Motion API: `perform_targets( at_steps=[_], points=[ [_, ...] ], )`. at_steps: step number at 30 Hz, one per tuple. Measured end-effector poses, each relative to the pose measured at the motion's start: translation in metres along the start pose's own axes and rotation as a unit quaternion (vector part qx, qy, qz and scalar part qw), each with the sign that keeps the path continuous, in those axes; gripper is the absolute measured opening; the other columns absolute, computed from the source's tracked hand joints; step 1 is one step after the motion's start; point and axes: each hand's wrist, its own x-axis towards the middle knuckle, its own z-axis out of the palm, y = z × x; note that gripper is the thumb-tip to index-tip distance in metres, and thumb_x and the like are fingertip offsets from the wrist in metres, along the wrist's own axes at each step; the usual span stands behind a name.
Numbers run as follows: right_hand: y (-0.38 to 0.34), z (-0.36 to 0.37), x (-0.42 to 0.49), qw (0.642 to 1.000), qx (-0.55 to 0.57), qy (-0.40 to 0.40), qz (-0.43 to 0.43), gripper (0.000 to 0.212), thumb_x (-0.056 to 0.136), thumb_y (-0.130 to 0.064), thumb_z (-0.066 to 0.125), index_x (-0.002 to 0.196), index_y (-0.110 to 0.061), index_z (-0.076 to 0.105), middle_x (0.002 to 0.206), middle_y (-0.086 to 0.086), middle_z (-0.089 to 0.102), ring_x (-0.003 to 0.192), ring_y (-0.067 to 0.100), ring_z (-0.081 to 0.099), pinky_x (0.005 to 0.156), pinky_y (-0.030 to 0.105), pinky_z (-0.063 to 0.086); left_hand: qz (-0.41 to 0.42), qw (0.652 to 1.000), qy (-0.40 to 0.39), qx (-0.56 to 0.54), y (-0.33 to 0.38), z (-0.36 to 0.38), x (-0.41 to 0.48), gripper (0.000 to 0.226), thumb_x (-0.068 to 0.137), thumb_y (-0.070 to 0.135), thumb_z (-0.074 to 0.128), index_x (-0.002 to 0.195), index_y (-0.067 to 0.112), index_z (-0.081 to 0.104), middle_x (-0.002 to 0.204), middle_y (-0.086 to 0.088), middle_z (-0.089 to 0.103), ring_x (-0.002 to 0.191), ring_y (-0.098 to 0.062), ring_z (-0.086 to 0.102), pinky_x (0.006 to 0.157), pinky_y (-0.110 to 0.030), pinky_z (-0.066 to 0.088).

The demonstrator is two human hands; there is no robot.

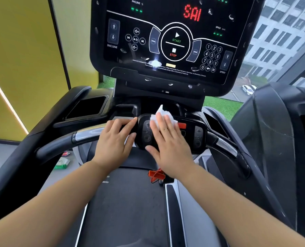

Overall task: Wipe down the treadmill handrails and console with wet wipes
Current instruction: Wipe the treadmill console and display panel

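Note:
The treadmill's black console [166,38] fills the top of the view, its screen lit and speckled with droplets. Below it a small black control panel [192,134] sits in the middle of the front handrail [84,134]. My right hand [167,145] lies flat on this panel with straight fingers, pressing a crumpled white wet wipe [161,114] against it; the wipe sticks out past the fingertips. My left hand [115,139] grips the handrail just left of the panel, fingers curled over the bar.
A green wet-wipe pack [61,163] lies on the floor at the left, by a small red item [65,154]. An orange safety clip [156,174] hangs under the panel. Side handrails [226,146] curve back on both sides. The belt [126,202] runs below. Another machine [281,139] stands right.

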Motion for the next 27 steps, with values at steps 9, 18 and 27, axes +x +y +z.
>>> perform_targets(
  at_steps=[9, 18, 27],
  points=[
    [-0.003, -0.004, 0.004, 0.999, -0.025, -0.007, -0.027, 0.065, 0.095, -0.052, 0.027, 0.148, -0.014, 0.029, 0.157, 0.007, 0.022, 0.145, 0.026, 0.018, 0.117, 0.045, 0.021, -0.002, 1.000, -0.006, -0.007, 0.000, -0.001, 0.001, 0.043, 0.095, 0.025, 0.041, 0.125, 0.001, 0.060, 0.106, -0.011, 0.061, 0.090, -0.021, 0.043, 0.087, -0.027, 0.035],
    [0.009, -0.005, -0.008, 0.993, 0.012, -0.026, 0.110, 0.070, 0.094, -0.057, 0.019, 0.150, -0.016, 0.021, 0.157, 0.003, 0.008, 0.145, 0.023, 0.010, 0.115, 0.044, 0.014, -0.014, 1.000, -0.002, -0.003, 0.002, 0.000, 0.002, 0.043, 0.094, 0.026, 0.041, 0.123, 0.002, 0.062, 0.100, -0.011, 0.060, 0.087, -0.023, 0.043, 0.085, -0.031, 0.036],
    [-0.011, -0.009, -0.005, 0.984, 0.066, -0.046, 0.161, 0.078, 0.090, -0.058, 0.013, 0.151, -0.011, 0.007, 0.159, 0.009, -0.004, 0.145, 0.027, -0.007, 0.119, 0.044, 0.005, -0.009, 1.000, -0.004, -0.013, 0.001, -0.001, 0.002, 0.043, 0.094, 0.026, 0.041, 0.123, 0.001, 0.062, 0.102, -0.012, 0.061, 0.087, -0.022, 0.042, 0.086, -0.030, 0.036]
  ],
)
